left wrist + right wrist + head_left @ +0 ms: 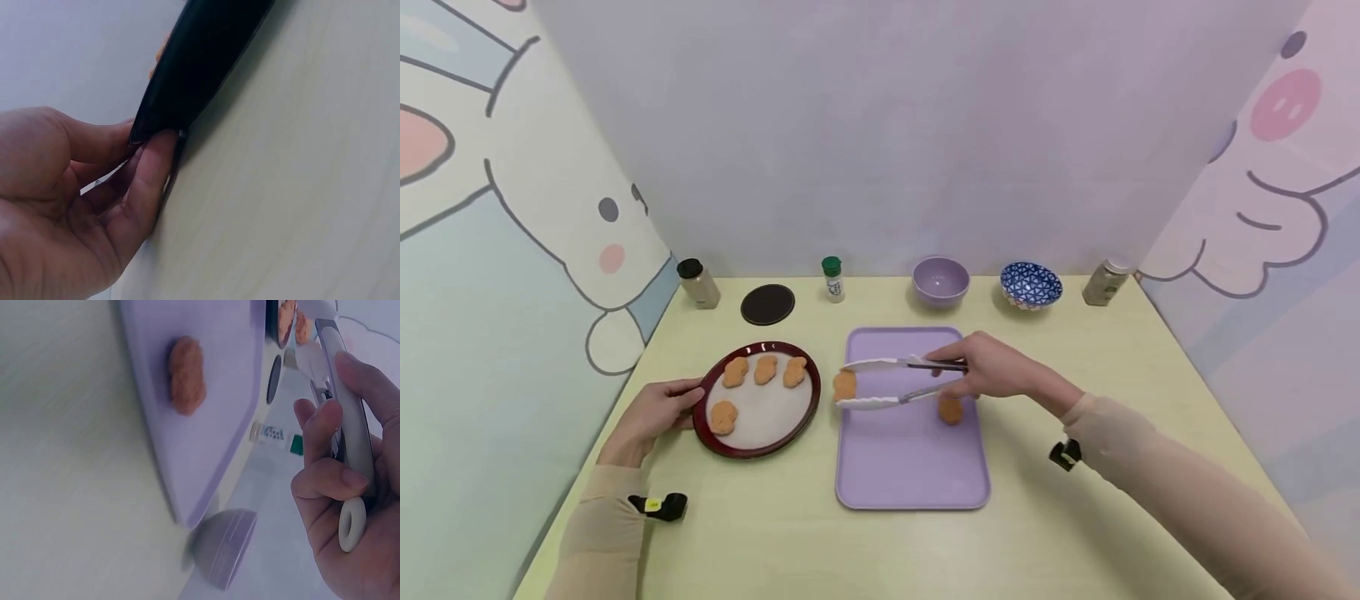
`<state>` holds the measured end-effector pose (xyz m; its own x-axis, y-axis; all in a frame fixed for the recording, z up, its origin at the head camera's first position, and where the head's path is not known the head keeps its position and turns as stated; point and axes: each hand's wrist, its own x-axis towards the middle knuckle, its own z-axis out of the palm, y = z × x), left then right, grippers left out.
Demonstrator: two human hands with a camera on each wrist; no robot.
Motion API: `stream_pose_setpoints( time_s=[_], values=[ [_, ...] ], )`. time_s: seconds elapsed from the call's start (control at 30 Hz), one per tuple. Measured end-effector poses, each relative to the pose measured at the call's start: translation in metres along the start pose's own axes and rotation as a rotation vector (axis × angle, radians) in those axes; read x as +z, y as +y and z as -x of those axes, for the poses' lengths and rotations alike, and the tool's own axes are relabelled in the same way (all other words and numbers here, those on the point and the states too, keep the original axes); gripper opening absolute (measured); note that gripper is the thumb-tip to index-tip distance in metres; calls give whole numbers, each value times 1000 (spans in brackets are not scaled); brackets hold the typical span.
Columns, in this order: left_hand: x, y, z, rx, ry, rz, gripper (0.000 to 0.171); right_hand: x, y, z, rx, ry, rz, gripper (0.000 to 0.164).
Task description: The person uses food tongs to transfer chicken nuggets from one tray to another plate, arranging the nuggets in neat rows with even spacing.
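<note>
My left hand (658, 410) pinches the left rim of a dark red plate (752, 452), thumb above and fingers below. On the plate's pale middle lie several orange-brown nuggets (723, 417). The left wrist view shows the plate's dark underside (194, 69), tilted in that picture. In my right hand (992, 367) is a pair of tongs (880, 364) with white tips, pointing left. A nugget (845, 386) sits between those tips, over the left edge of a purple tray (910, 475). Another nugget (187, 375) rests on the tray, below my right hand.
Along the back stand a black-capped jar (698, 283), a green-capped shaker (832, 279), a purple bowl (941, 282), a blue patterned bowl (1031, 286) and a white-capped jar (1106, 281). A flat black disc (767, 304) lies behind the plate. Walls border the table's back and sides.
</note>
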<state>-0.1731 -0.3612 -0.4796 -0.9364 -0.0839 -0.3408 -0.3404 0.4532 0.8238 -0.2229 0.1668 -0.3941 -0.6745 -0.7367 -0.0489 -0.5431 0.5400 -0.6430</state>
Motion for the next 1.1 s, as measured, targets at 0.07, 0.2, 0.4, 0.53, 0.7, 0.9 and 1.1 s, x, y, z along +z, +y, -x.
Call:
stream_pose_setpoints(
  time_s=[0.07, 0.2, 0.4, 0.53, 0.7, 0.9, 1.1],
  values=[
    [0, 1, 1, -2, 0, -2, 52, 8, -9, -17, -37, 9, 43, 49],
    [0, 3, 0, -3, -8, -11, 51, 24, -27, -45, -35, -13, 26, 52],
    [-1, 4, -1, 1, -13, -11, 51, 48, -46, -76, 13, -56, -54, 52],
    [-1, 3, 0, -7, -17, 7, 51, 61, -54, -92, 16, -78, -54, 50],
    [-1, 0, -1, -1, -17, 16, 51, 71, -61, -103, 16, -83, -48, 48],
    [-1, -1, -2, 7, -21, 23, 51, 79, -68, -108, 38, -79, -23, 51],
    [-1, -2, -2, 7, -17, 18, 52, 82, -71, -109, 43, -74, 0, 50]
  ],
)
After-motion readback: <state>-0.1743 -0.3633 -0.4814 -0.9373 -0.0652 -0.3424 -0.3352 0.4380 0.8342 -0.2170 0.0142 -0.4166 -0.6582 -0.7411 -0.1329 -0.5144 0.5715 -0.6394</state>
